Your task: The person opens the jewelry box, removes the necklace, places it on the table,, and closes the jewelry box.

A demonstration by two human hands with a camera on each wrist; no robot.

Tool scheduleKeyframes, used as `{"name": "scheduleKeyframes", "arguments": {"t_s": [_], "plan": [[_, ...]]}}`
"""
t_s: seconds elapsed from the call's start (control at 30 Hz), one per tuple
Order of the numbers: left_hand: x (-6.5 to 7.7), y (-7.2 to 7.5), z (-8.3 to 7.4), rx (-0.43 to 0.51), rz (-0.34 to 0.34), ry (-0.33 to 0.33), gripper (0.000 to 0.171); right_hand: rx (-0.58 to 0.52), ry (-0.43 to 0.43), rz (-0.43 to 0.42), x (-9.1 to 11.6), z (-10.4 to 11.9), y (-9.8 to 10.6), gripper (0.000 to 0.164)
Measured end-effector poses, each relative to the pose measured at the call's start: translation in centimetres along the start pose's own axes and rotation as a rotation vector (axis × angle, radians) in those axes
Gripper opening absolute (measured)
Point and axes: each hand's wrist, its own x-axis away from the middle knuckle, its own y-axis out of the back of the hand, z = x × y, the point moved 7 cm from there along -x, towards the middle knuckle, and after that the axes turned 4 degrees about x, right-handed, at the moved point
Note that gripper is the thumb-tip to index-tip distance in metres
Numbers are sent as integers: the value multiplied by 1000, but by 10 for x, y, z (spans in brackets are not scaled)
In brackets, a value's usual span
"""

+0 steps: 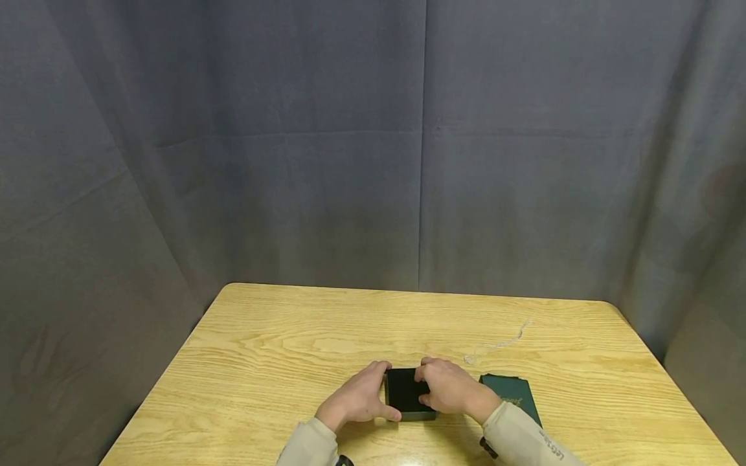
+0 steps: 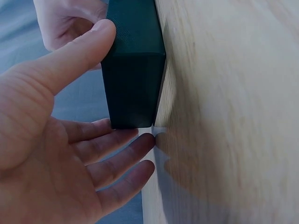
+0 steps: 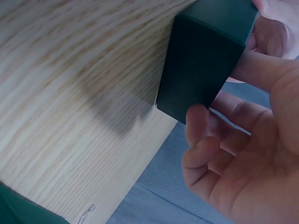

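A small dark green box with a black inside sits on the table between both hands. My left hand holds its left side, thumb at the near corner and fingers around the far one. In the left wrist view, that thumb lies on the green wall's upper edge. My right hand reaches over the right side with bent fingers. From the right wrist view, its thumb goes over the top edge and a curled finger touches the far corner of the box; the thumb tip is hidden.
A flat green piece with gold lettering, like a box lid, lies right of the box, partly under the right forearm. Behind it a thin silvery chain is stretched on the wooden table. Grey curtains hang around the table.
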Motion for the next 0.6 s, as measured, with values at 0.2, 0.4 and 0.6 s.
{"name": "scheduleKeyframes", "arguments": {"t_s": [0.2,0.4,0.6], "plan": [[0,0,0,-3,-3,-1,88,5,0,-4,-1,0,-1,26],[0,-1,0,0,-6,-9,88,6,-1,-9,-2,1,-1,25],[-1,-1,1,10,-10,-10,86,4,-5,-11,-1,2,0,26]]}}
